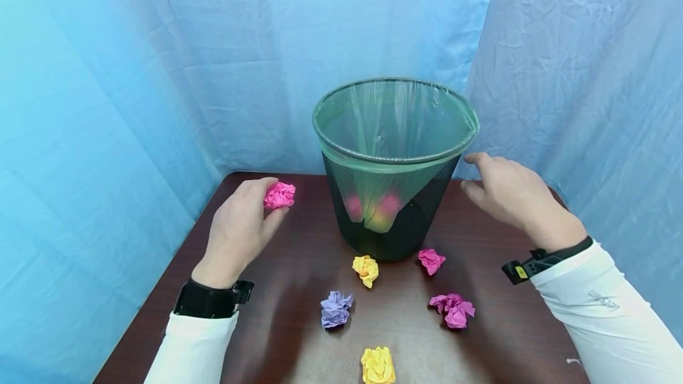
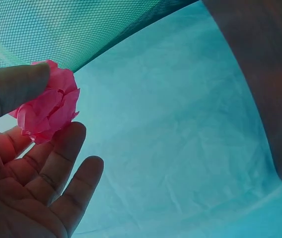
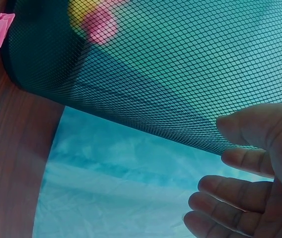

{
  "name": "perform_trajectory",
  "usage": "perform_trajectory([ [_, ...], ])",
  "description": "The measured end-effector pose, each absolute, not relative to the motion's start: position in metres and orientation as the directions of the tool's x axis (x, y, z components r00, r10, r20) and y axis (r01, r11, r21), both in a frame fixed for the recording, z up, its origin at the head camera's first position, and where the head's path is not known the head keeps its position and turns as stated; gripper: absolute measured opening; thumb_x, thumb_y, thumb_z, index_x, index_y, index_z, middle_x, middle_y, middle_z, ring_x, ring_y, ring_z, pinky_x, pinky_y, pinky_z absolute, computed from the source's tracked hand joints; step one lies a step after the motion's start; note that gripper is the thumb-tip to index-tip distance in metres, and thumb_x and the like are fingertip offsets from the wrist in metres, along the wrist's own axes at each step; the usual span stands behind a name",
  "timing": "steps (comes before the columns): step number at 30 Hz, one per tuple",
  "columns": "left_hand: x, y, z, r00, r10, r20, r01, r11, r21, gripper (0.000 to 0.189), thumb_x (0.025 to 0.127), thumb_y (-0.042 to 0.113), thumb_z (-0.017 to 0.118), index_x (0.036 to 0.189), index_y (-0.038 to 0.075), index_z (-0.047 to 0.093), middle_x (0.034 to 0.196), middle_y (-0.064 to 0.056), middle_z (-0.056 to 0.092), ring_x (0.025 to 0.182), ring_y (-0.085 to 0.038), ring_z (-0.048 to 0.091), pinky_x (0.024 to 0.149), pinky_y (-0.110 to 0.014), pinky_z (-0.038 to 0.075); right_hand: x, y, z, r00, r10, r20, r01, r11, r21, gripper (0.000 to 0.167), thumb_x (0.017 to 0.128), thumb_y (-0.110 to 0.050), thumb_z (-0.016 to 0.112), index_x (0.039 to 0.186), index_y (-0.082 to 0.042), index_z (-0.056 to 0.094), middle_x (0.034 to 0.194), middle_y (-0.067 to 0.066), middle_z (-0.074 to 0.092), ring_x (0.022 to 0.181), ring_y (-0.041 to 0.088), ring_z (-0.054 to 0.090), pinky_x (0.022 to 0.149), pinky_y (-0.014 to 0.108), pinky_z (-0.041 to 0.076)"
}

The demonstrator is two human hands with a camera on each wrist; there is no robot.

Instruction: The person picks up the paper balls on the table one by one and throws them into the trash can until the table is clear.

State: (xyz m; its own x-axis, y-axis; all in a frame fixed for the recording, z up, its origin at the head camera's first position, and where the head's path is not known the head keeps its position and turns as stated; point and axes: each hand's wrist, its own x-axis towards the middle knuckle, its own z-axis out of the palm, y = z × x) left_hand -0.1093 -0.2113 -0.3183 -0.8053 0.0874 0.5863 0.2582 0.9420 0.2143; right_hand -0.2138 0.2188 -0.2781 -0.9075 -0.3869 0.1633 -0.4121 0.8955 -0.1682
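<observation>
Head view. Item: pink paper ball (image 1: pixel 280 195), crumpled, roughly round, no clear long axis; off the table (image 1: pixel 290 242), pinched between thumb and fingertips of the left hand (image 1: pixel 240 224). Item: mesh bin (image 1: pixel 416 218), upright, with green liner (image 1: pixel 380 191); it lies to the right of the pinched ball, clear space between, its mouth higher in the picture than the ball. Item: right hand (image 1: pixel 509 194), holding nothing, thumb and index spread, just beside the bin's right wall and nearer to the bin than the left hand. On the table before the bin: two yellow balls (image 1: pixel 366 271), one violet ball (image 1: pixel 336 309), two magenta balls (image 1: pixel 453 310).

Left wrist view. Pink ball under the thumb, against the fingers; outer fingers loosely extended. Mesh beyond.

Right wrist view. Fingers relaxed, thumb apart, nothing gripped; thumb overlaps the mesh, contact cannot be told. Coloured shapes show through the mesh.
</observation>
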Motion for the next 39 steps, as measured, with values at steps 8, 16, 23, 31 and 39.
perform_trajectory([
  [8,-0.112,-0.21,-0.305,-0.788,0.093,0.609,0.284,0.932,0.225,0.061,0.082,0.02,0.091,0.133,0.002,0.062,0.12,-0.017,0.07,0.108,-0.034,0.068,0.089,-0.052,0.062,-0.214,0.219,-0.276,-0.912,-0.378,0.159,-0.402,0.901,-0.163,0.058,0.1,-0.027,0.061,0.149,0.002,0.048,0.125,0.027,0.068,0.108,0.043,0.068,0.085,0.062,0.055],
  [16,-0.117,-0.208,-0.288,-0.746,0.118,0.656,0.322,0.926,0.2,0.059,0.084,0.019,0.089,0.133,0.001,0.062,0.12,-0.018,0.07,0.109,-0.034,0.067,0.089,-0.052,0.062,-0.215,0.221,-0.271,-0.911,-0.379,0.164,-0.402,0.904,-0.147,0.057,0.101,-0.028,0.061,0.147,0.003,0.048,0.136,0.029,0.062,0.111,0.043,0.066,0.086,0.064,0.054],
  [23,-0.12,-0.204,-0.276,-0.737,0.12,0.665,0.329,0.923,0.198,0.06,0.084,0.02,0.089,0.135,0.001,0.062,0.124,-0.018,0.069,0.112,-0.034,0.067,0.089,-0.053,0.062,-0.217,0.223,-0.268,-0.911,-0.38,0.161,-0.402,0.905,-0.139,0.057,0.101,-0.028,0.06,0.148,0.003,0.048,0.137,0.031,0.061,0.115,0.046,0.064,0.088,0.066,0.053],
  [31,-0.125,-0.2,-0.263,-0.681,0.155,0.716,0.376,0.913,0.16,0.05,0.09,0.018,0.083,0.132,0.0,0.063,0.121,-0.019,0.07,0.109,-0.033,0.066,0.087,-0.051,0.061,-0.218,0.225,-0.263,-0.911,-0.379,0.161,-0.4,0.907,-0.132,0.059,0.101,-0.029,0.058,0.149,0.003,0.047,0.138,0.033,0.06,0.117,0.049,0.063,0.09,0.068,0.051],
  [39,-0.13,-0.193,-0.252,-0.647,0.19,0.739,0.405,0.906,0.122,0.051,0.089,0.019,0.084,0.132,0.0,0.063,0.122,-0.019,0.069,0.11,-0.032,0.066,0.087,-0.049,0.062,-0.218,0.226,-0.259,-0.919,-0.365,0.15,-0.385,0.913,-0.134,0.059,0.102,-0.029,0.057,0.152,0.001,0.045,0.138,0.033,0.06,0.115,0.048,0.063,0.088,0.068,0.052],
])
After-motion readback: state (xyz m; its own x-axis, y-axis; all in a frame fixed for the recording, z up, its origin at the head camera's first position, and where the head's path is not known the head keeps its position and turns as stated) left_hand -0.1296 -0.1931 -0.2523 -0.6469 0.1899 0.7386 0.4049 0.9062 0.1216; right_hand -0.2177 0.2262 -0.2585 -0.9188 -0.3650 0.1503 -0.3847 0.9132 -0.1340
